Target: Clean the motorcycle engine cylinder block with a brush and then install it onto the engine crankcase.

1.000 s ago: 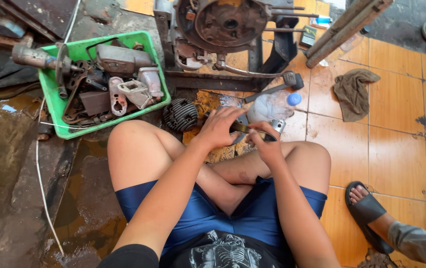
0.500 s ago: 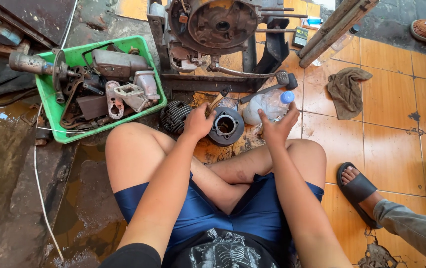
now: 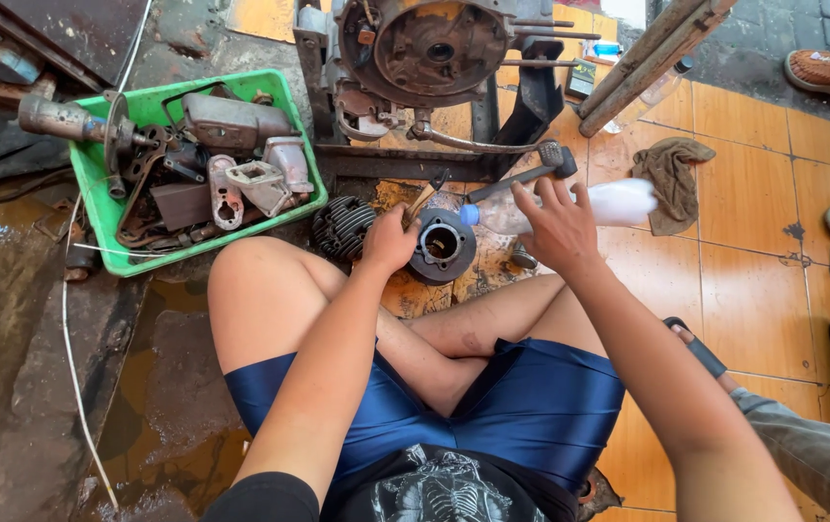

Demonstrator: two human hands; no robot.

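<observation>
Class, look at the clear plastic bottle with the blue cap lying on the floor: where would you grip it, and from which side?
Grip the plastic bottle around its wide body, coming down from above. It lies on its side, blue cap pointing left; the right hand already hovers over its neck end.

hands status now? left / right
Left hand: closed, gripping the rim of the round metal engine part.
Right hand: fingers spread open, on the plastic bottle.
</observation>
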